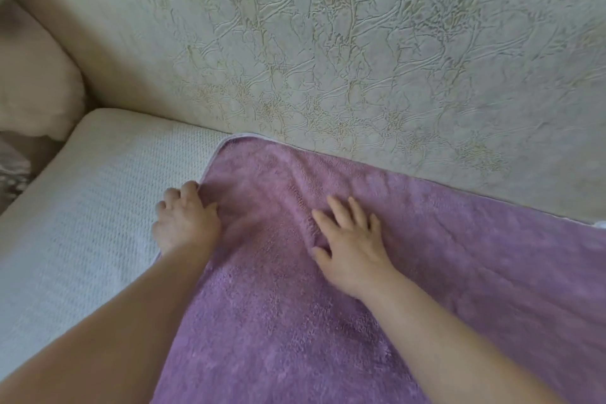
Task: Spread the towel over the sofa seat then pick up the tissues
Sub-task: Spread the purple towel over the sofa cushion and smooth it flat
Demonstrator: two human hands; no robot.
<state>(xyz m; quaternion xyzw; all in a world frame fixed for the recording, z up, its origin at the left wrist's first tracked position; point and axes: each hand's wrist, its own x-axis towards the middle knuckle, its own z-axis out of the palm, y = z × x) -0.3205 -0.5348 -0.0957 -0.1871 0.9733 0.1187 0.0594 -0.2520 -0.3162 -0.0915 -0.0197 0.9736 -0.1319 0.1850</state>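
Note:
A fluffy purple towel [426, 272] with a pale trimmed edge lies over the right part of the sofa seat [85, 193], its far edge against the backrest. My left hand [185, 221] sits at the towel's left edge with fingers curled onto the fabric there. Flat on the towel, a little to the right, rests my right hand [352, 246] with fingers spread, beside a small ridge in the cloth. No tissues are in view.
The cream backrest [328, 52] with a raised crackle pattern fills the top. A beige cushion [36, 82] leans at the far left. The seat's white knitted cover shows left of the towel.

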